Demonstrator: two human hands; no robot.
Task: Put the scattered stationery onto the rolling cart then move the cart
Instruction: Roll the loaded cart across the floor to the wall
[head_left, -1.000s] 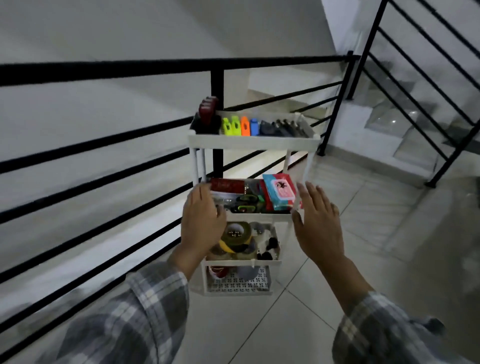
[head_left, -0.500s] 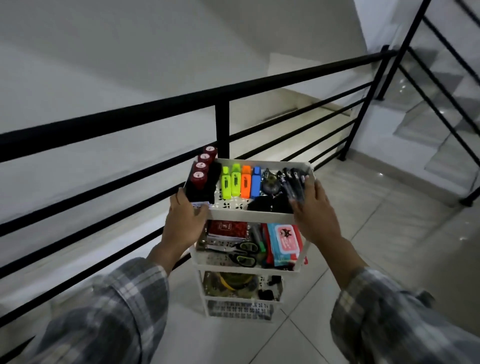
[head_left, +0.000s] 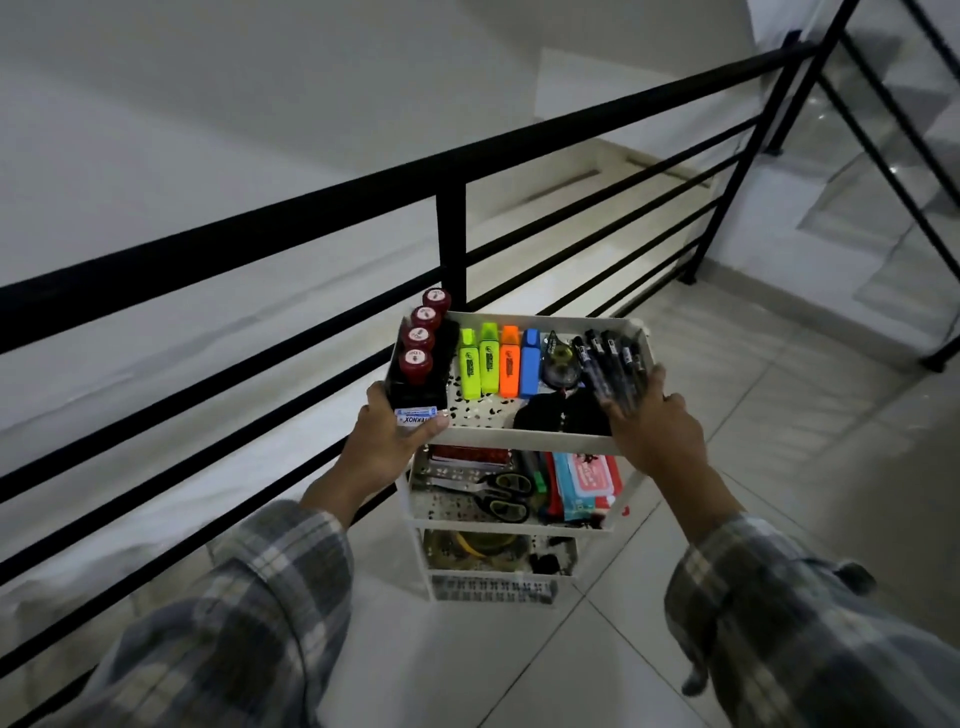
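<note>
A white rolling cart (head_left: 524, 438) with several tiers stands on the tiled floor beside a black railing. Its top tray holds red-capped stamps (head_left: 420, 338), several highlighters (head_left: 498, 361), a tape dispenser (head_left: 558, 358) and black pens (head_left: 608, 358). The tier below carries scissors (head_left: 498, 493) and a pink-and-blue pack (head_left: 587, 480). Lower still lie tape rolls (head_left: 483, 543). My left hand (head_left: 387, 441) grips the top tray's left front corner. My right hand (head_left: 654, 426) grips the tray's right side, fingers over the pens.
The black metal railing (head_left: 452, 208) runs diagonally just left of and behind the cart, with a drop beyond it. A staircase with its own black rail (head_left: 883, 156) rises at the upper right. Pale floor tiles (head_left: 779, 415) spread to the right and in front.
My hands rose from the middle tier to the top tray and took hold of it. The view tilted down, and the cart looks closer to me along the railing.
</note>
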